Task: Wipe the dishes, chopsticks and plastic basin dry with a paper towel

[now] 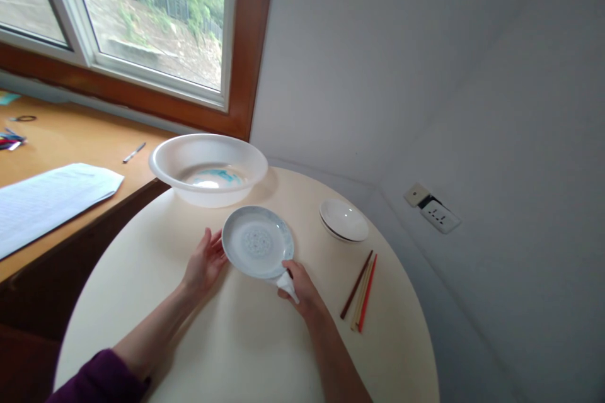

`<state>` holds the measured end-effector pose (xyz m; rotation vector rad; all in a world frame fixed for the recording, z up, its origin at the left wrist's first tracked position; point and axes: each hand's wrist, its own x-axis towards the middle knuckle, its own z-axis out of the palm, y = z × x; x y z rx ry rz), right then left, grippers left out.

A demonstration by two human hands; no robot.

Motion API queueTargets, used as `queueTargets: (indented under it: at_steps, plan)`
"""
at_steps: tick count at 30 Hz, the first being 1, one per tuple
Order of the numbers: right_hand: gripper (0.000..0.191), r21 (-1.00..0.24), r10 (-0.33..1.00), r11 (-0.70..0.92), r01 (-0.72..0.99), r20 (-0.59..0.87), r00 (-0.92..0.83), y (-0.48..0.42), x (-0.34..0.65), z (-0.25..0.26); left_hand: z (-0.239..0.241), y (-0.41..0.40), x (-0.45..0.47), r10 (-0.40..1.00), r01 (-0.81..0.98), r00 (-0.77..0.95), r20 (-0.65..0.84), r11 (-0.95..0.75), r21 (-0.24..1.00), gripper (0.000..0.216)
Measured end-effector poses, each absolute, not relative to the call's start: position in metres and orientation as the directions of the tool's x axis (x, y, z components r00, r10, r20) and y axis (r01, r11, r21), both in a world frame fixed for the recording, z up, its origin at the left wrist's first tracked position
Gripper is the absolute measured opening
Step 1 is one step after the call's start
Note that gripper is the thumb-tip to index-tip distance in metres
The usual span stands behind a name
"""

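A round plate (258,243) with a grey-blue rim and a patterned centre is tilted up over the table, facing me. At its lower right edge my right hand (302,289) is closed, thumb on the rim, with a crumpled white tissue or cloth (287,285) bunched under the fingers. My left hand (205,264) is at the plate's left edge, thumb up and fingers stretched out; the fingertips reach the rim or pass just behind it. Whether they bear any weight I cannot tell.
A translucent white basin (208,196) stands behind the plate on the round table (236,352). To the right are small stacked white dishes (344,219) and several chopsticks (360,293). Papers (51,201) and a pen (134,152) lie on the wooden desk. A socket (440,215) is on the wall.
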<state>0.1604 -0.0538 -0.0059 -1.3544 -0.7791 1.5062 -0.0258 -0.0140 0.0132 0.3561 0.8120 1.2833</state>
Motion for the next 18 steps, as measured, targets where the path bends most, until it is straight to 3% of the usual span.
queueTargets:
  at_steps: [9, 18]
  plan:
    - [0.014, -0.927, 0.899, -0.286, -0.242, -0.347, 0.266, 0.002, 0.173, -0.014, 0.014, -0.014, -0.026, 0.933, -0.656, 0.092, -0.349, 0.32, 0.683, 0.031]
    - [0.022, -0.924, 0.877, -0.279, -0.261, -0.356, 0.323, 0.049, 0.189, -0.015, -0.003, -0.012, -0.025, 0.963, -0.629, 0.203, -0.177, 0.267, 0.731, 0.025]
